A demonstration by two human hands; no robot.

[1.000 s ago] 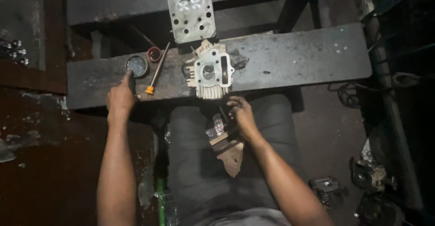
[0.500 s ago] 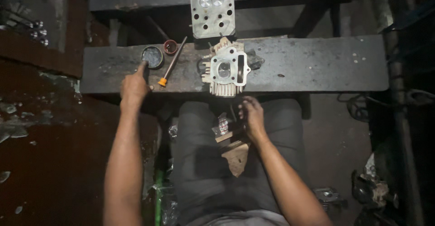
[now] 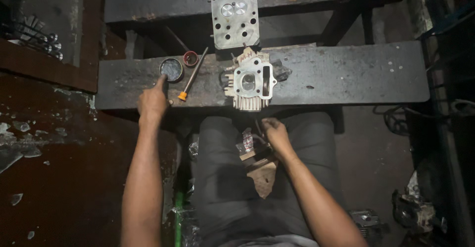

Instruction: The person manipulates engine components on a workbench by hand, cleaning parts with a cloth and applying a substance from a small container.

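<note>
L fingers (image 3: 159, 84) dip in tin (image 3: 171, 70) at 11; R hand (image 3: 273, 134) pinches sth small, can't tell what. Tin may slide off table (image 3: 346, 74).

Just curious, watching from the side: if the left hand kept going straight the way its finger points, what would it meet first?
The left hand points its finger up the dark bench at the small round tin. The fingertip looks at or on its rim, so likely the tin first; exact contact is unclear.
</note>
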